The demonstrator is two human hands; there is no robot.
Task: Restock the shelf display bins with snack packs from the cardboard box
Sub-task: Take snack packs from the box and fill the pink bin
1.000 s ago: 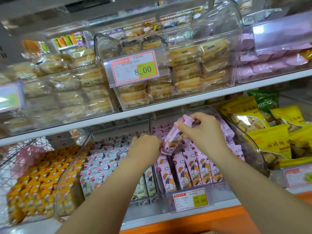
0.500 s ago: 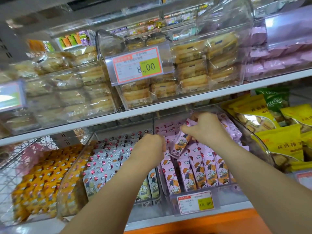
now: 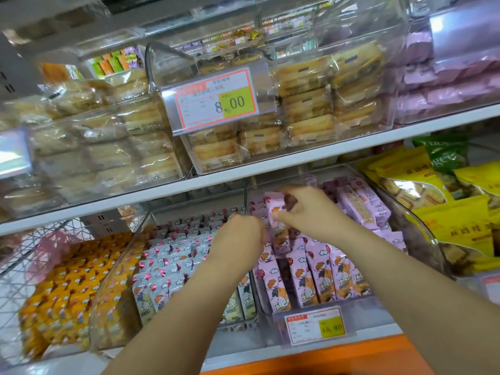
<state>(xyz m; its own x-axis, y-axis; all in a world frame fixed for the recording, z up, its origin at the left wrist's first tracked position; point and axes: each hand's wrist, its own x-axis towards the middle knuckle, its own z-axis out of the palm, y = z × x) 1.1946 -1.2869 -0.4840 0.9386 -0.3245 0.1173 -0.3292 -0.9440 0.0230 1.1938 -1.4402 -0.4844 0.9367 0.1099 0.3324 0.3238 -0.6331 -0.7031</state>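
Both hands reach into a clear display bin [image 3: 422, 239] on the lower shelf, filled with pink snack packs [image 3: 319, 274] standing in rows. My right hand [image 3: 311, 209] pinches one pink snack pack [image 3: 278, 226] near its top and holds it upright over the rows. My left hand [image 3: 240, 234] is at the same pack's left edge with curled fingers; its fingertips are hidden, so its hold on the pack is unclear. The cardboard box is out of view.
Left of it stands a clear bin of white snack packs [image 3: 173, 261], then a wire basket of orange packs [image 3: 65, 288]. Yellow bags [image 3: 457, 231] fill the right. The upper shelf [image 3: 270, 171] carries bins of wrapped cakes close above my hands.
The right hand has turned the pink pack from slanted to upright and lowered it toward the rows. The left hand stayed at the pack's lower left. The camera moved closer.
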